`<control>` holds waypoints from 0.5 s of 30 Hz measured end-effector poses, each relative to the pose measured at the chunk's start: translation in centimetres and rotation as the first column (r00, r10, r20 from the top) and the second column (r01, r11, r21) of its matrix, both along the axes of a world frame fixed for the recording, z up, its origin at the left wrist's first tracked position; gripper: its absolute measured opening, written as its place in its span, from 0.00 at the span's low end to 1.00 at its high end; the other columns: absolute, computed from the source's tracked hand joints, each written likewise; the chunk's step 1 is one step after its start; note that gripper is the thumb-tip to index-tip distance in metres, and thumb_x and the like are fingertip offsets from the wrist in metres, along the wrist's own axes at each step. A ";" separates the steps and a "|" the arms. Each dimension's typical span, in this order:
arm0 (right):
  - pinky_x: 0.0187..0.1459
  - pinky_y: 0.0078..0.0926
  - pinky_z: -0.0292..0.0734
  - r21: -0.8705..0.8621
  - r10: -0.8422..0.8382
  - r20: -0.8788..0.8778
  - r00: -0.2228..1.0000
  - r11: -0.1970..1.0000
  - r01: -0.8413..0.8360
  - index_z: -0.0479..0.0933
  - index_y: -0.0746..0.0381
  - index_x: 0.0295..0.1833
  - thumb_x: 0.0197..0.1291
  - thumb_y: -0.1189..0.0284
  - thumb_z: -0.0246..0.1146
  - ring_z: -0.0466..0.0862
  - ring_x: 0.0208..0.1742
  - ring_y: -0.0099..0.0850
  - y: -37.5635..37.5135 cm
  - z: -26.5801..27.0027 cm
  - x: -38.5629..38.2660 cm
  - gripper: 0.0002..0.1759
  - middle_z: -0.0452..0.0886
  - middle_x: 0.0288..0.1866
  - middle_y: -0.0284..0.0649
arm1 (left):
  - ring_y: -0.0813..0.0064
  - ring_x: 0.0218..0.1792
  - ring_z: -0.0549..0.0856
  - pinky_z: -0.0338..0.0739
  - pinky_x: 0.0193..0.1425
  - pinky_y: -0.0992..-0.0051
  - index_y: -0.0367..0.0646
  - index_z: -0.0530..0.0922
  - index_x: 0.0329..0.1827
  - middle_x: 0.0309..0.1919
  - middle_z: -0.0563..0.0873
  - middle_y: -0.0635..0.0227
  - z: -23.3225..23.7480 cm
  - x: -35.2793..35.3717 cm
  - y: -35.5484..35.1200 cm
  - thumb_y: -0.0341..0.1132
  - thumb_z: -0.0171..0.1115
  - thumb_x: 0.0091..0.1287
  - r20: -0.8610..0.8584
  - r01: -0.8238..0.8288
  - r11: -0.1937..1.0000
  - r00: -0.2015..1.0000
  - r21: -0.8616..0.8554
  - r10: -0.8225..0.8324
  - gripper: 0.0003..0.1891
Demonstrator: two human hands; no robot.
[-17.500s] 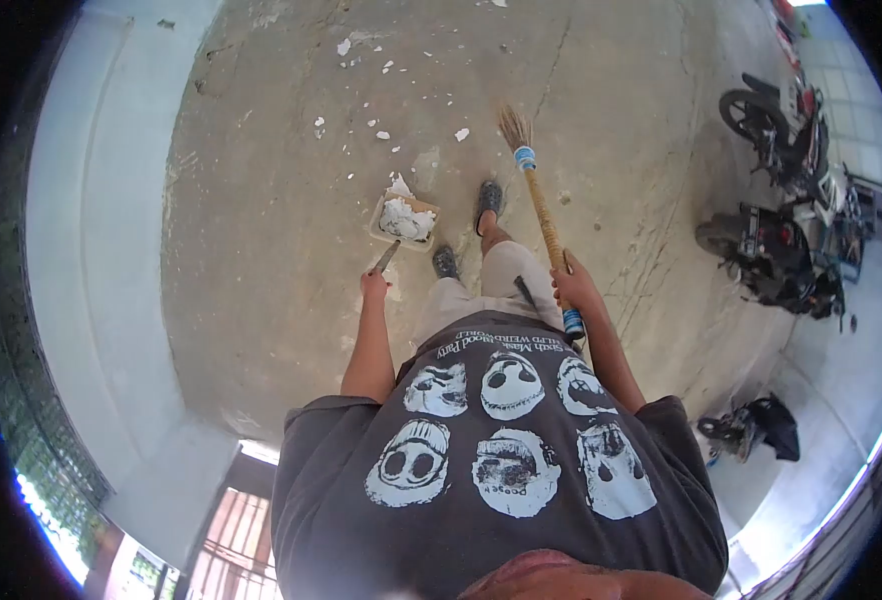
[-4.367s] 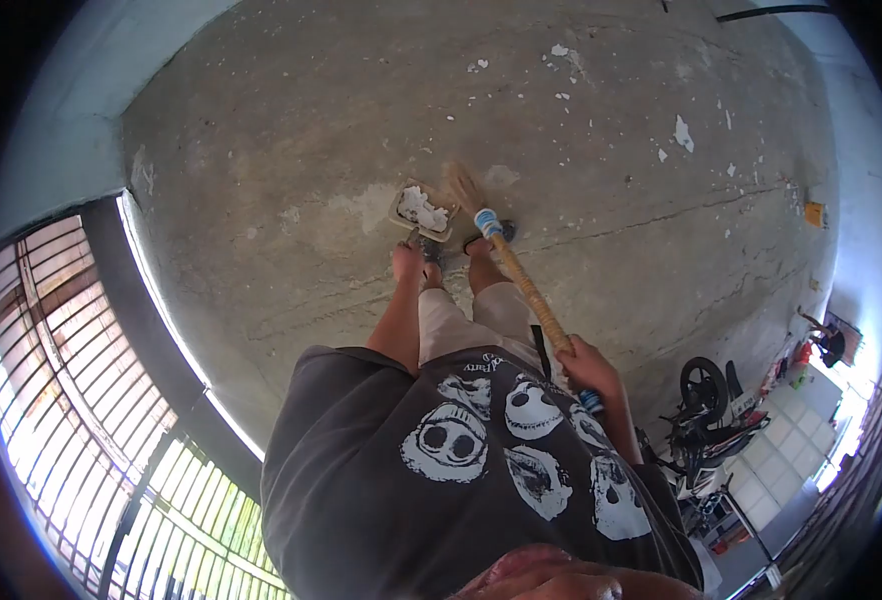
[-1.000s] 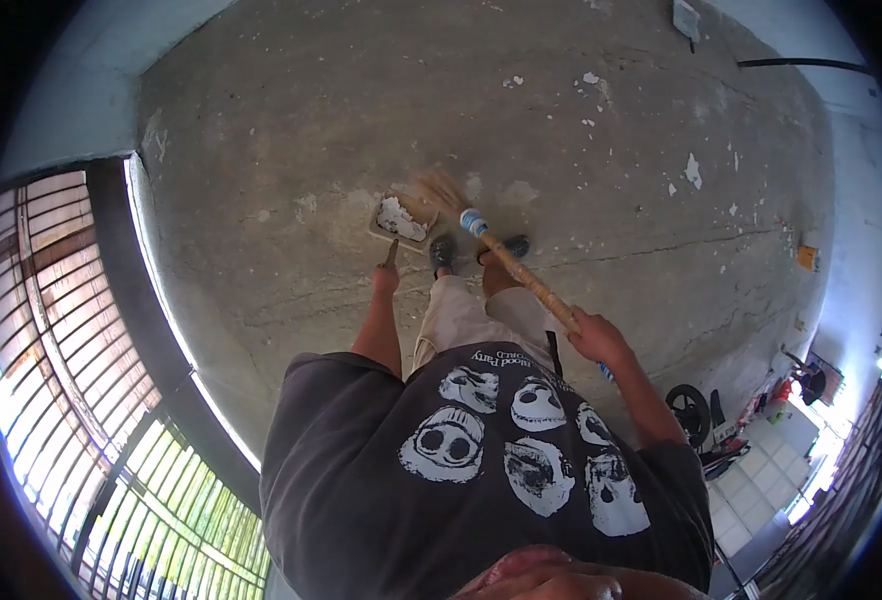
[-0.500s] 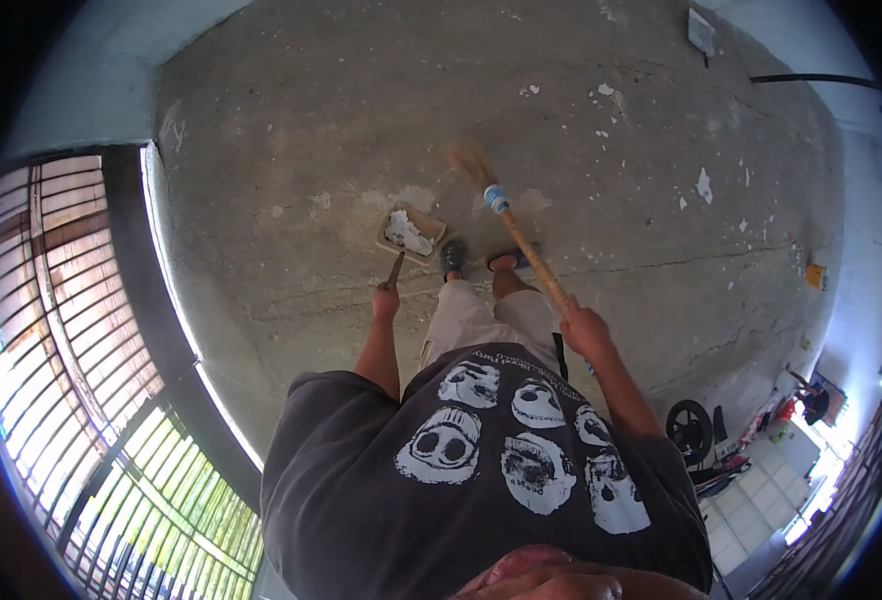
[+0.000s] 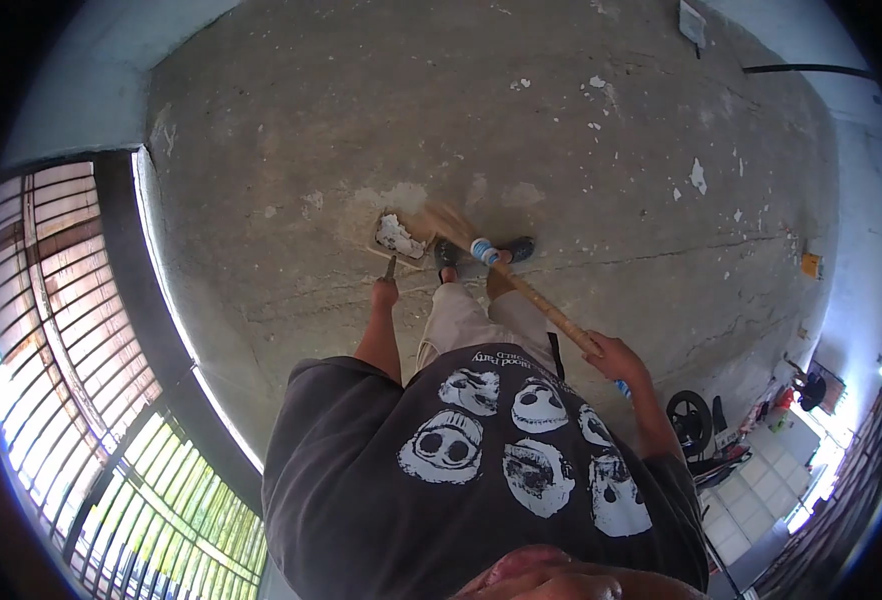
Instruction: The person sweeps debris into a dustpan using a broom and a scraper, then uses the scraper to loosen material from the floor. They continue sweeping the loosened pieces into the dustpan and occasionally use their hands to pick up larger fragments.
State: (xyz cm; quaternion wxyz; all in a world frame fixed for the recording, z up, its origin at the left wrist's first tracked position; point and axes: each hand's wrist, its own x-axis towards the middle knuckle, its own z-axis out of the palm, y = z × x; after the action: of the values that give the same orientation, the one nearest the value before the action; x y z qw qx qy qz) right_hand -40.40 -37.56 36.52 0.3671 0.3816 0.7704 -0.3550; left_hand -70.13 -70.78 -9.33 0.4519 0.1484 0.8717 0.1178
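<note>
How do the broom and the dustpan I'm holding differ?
The broom has a long handle, while the dustpan has a short one.
The broom ends in a fan of bristles, blurred here; the dustpan is a shallow tray with white flakes in it.
The broom slants across in front of you from your right hand; the dustpan sits low, just beyond your left hand.
Both are held by their handles.

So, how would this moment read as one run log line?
left hand: holding dustpan | right hand: gripping broom | bristles: blurred, at dustpan's edge | white debris: in dustpan | loose flakes: on floor
</note>
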 end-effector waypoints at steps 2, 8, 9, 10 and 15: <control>0.29 0.33 0.74 -0.041 -0.186 0.102 0.977 0.981 0.190 0.67 0.62 0.54 0.54 0.63 0.59 0.81 0.28 0.39 0.5 1.3 0.2 0.23 0.79 0.31 0.50 | 0.50 0.39 0.80 0.74 0.42 0.58 0.36 0.75 0.39 0.35 0.81 0.49 0.0 0.2 -1.1 0.39 0.47 0.63 -0.077 0.027 0.998 0.997 0.063 -0.022 0.15; 0.17 0.30 0.72 0.193 -0.547 0.287 0.786 0.837 0.512 0.68 0.68 0.44 0.51 0.63 0.59 0.79 0.19 0.33 -1.0 -1.3 7.9 0.21 0.77 0.24 0.45 | 0.60 0.34 0.81 0.76 0.37 0.63 0.42 0.77 0.35 0.28 0.80 0.60 -3.1 -1.6 -5.5 0.33 0.56 0.55 -0.397 0.600 0.790 0.760 0.126 -0.514 0.07; 0.17 0.31 0.72 0.300 -0.550 0.235 0.802 0.825 0.478 0.68 0.70 0.40 0.49 0.63 0.60 0.78 0.17 0.33 -1.9 -2.2 9.8 0.21 0.77 0.22 0.45 | 0.63 0.30 0.80 0.76 0.34 0.66 0.42 0.76 0.35 0.26 0.80 0.62 -3.0 -2.2 -5.7 0.31 0.57 0.53 -0.491 0.612 0.774 0.731 0.162 -0.475 0.08; 0.17 0.31 0.72 0.319 -0.584 0.223 0.781 0.800 0.507 0.68 0.70 0.40 0.49 0.63 0.60 0.78 0.17 0.33 -3.0 -3.1 11.5 0.21 0.77 0.22 0.45 | 0.65 0.26 0.80 0.76 0.30 0.68 0.42 0.76 0.36 0.23 0.79 0.64 -2.7 -2.8 -5.9 0.29 0.58 0.51 -0.578 0.624 0.755 0.697 0.199 -0.424 0.09; 0.23 0.34 0.76 0.519 -0.803 0.051 0.594 0.529 0.671 0.75 0.71 0.32 0.45 0.61 0.59 0.81 0.20 0.37 -10.0 -8.6 20.6 0.21 0.79 0.23 0.49 | 0.64 0.41 0.81 0.75 0.47 0.70 0.36 0.71 0.52 0.37 0.82 0.60 -1.8 -6.6 -5.8 0.32 0.60 0.55 0.133 0.115 0.974 0.981 0.197 -0.143 0.20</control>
State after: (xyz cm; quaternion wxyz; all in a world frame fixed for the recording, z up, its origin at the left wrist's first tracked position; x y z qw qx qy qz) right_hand -19.77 -47.52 27.87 0.1878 0.7936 0.5306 -0.2311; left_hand -76.75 -76.58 -11.15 0.5050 0.2379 0.8097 0.1807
